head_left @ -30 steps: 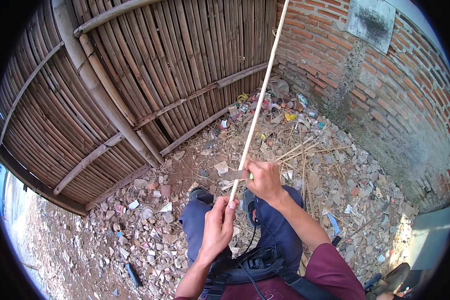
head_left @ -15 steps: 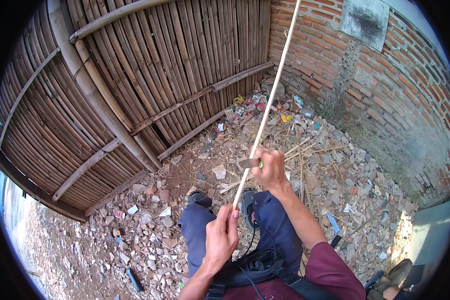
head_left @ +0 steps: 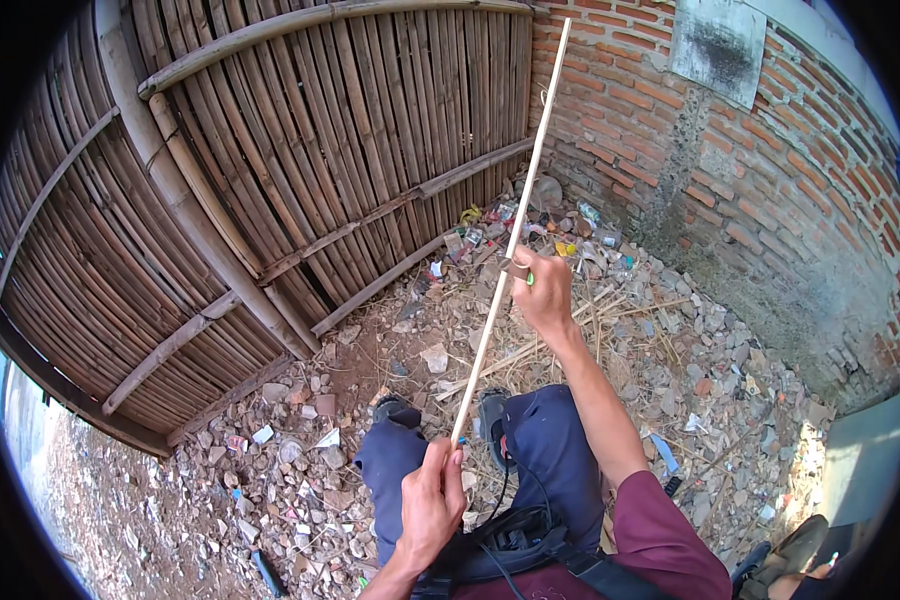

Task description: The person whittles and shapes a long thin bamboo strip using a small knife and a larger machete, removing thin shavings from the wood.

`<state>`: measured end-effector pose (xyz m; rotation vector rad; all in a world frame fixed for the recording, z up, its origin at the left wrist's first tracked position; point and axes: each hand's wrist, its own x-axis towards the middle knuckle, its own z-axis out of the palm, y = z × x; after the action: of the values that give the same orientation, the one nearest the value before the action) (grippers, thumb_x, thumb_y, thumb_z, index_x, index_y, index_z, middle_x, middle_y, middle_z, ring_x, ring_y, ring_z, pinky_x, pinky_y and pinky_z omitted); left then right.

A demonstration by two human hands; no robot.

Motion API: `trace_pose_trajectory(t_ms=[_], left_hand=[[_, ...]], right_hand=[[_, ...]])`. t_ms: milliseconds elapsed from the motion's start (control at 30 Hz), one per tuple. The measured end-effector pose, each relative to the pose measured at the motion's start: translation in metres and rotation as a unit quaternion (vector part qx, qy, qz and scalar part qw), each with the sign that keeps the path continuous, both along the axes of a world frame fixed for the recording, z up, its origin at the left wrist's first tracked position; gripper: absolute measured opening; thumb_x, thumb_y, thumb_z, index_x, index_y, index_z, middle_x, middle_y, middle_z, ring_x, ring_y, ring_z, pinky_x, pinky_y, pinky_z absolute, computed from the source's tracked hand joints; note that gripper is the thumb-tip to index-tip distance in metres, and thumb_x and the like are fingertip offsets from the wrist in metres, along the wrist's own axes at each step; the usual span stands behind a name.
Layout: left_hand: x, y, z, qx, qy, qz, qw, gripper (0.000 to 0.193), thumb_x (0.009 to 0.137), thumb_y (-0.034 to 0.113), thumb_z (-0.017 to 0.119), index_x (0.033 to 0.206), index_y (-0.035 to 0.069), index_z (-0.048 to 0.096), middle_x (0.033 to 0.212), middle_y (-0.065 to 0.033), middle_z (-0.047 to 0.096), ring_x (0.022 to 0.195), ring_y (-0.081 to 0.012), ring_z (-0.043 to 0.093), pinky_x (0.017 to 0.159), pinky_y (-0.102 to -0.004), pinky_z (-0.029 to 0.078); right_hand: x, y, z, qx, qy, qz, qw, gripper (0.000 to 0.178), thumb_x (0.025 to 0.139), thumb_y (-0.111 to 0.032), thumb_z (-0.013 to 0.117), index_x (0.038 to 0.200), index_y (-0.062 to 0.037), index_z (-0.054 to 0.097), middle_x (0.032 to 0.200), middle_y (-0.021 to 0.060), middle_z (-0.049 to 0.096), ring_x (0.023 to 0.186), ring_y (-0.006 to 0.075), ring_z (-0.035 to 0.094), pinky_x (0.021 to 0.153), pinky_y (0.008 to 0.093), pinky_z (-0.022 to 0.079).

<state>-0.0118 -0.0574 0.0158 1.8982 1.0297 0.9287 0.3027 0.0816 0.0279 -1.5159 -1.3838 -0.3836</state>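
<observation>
A long, pale strip of split bamboo or wood (head_left: 483,340) slants up and away from my lap, its far end in front of the brick wall. My left hand (head_left: 433,505) is closed round its near end, above my left thigh. My right hand (head_left: 547,295) grips a small knife (head_left: 515,270); a bit of green shows at its handle. The short, dark blade lies across the strip, touching it about midway along. A thin pale curl, perhaps a shaving, shows beside the blade. My fingers hide most of the knife's handle.
A bamboo slat fence (head_left: 370,130) stands at the left and ahead, meeting a brick wall (head_left: 610,120) on the right. Rubble and litter (head_left: 300,470) cover the ground round my feet. Dry strips (head_left: 610,310) lie beyond my right knee. Another person's limb (head_left: 805,570) shows lower right.
My right hand and the knife have moved up and away along the strip. My left hand has drawn slightly down and left, and the strip's far end has come into view.
</observation>
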Motion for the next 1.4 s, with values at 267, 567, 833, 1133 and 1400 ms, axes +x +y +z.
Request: trace_pose_trajectory(t_ms=[267,567,833,1133,1400], left_hand=[[-0.018,-0.007,-0.008,-0.009,0.02,0.011,1.0,0.006,0.108,0.005,0.06,0.112,0.001,0.061,0.061,-0.0158,0.053,0.047,-0.0212,0.055,0.048,-0.035,0.042],[-0.054,-0.028,-0.036,-0.044,0.078,0.026,0.996,0.007,0.108,0.008,0.062,0.111,0.002,0.064,0.06,-0.017,0.058,0.049,-0.0257,0.062,0.05,-0.0365,0.045],[-0.067,-0.02,-0.062,-0.167,-0.023,-0.043,0.985,0.02,0.114,0.02,0.055,0.111,0.003,0.064,0.063,0.0029,0.048,0.051,-0.0067,0.042,0.05,-0.0271,0.031],[-0.043,0.015,-0.039,-0.379,-0.243,-0.102,0.887,0.026,0.12,0.024,0.041,0.121,0.005,0.058,0.069,0.0073,0.036,0.052,-0.0019,0.026,0.045,-0.0224,0.02],[-0.016,0.028,-0.031,-0.274,-0.222,-0.057,0.934,0.018,0.115,0.02,0.055,0.119,0.004,0.061,0.071,0.0082,0.045,0.057,0.0,0.034,0.049,-0.0209,0.025]], right_hand=[[0.016,0.03,0.012,0.02,0.024,-0.034,0.999,0.025,0.092,-0.01,0.058,0.092,0.0042,0.079,0.068,0.0228,0.071,0.059,0.0347,0.071,0.057,0.0463,0.051],[0.093,0.072,0.0,-0.019,0.046,-0.118,0.992,0.024,0.095,-0.016,0.063,0.101,-0.0041,0.083,0.075,0.0246,0.073,0.071,0.0342,0.076,0.065,0.0476,0.055],[0.127,0.042,-0.027,-0.262,0.206,0.019,0.943,0.025,0.091,-0.009,0.051,0.078,-0.0015,0.071,0.071,0.015,0.069,0.066,0.0284,0.066,0.071,0.0433,0.053],[0.043,-0.024,-0.01,-0.107,0.204,0.074,0.97,0.022,0.092,-0.003,0.048,0.079,0.0007,0.066,0.066,0.0075,0.062,0.066,0.0168,0.06,0.065,0.0367,0.048],[-0.082,-0.072,-0.013,-0.158,-0.043,0.11,0.98,0.005,0.085,-0.004,0.067,0.087,-0.0082,0.07,0.074,0.0133,0.073,0.068,0.0347,0.074,0.059,0.0482,0.054]])
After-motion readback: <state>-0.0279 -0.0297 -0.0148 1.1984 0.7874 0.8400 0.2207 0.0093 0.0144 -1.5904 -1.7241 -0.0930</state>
